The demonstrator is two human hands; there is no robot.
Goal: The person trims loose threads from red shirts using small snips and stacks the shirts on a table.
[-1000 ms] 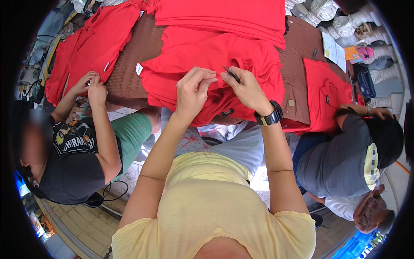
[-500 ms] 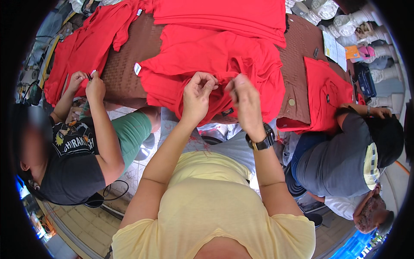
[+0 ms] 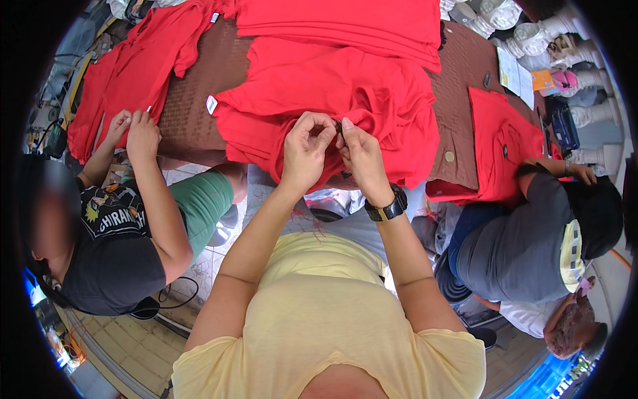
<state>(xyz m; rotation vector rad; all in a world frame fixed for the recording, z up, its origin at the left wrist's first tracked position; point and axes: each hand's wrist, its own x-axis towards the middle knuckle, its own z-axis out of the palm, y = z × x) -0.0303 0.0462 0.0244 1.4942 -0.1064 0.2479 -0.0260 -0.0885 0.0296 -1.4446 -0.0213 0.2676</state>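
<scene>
A crumpled red shirt (image 3: 299,76) lies in front of me, its near part bunched over the table edge toward my lap. My left hand (image 3: 305,153) is closed in a pinch on the fabric near that edge. Right beside it, my right hand (image 3: 362,156), with a black watch on the wrist, is closed too. A small dark thing shows at its fingertips, too small to name. The fingertips of both hands nearly meet over the shirt. A white tag (image 3: 211,104) sticks out at the shirt's left corner.
A stack of folded red garments (image 3: 332,23) lies at the far side of the brown-covered table (image 3: 193,110). Co-workers sit close on both sides, with red garments (image 3: 143,63) at left and a folded red shirt (image 3: 502,143) at right. Papers (image 3: 515,76) lie at far right.
My right hand has moved left and slightly down, its fingers now closed beside my left hand. The left hand has stayed almost in place. The left co-worker's hands have shifted slightly.
</scene>
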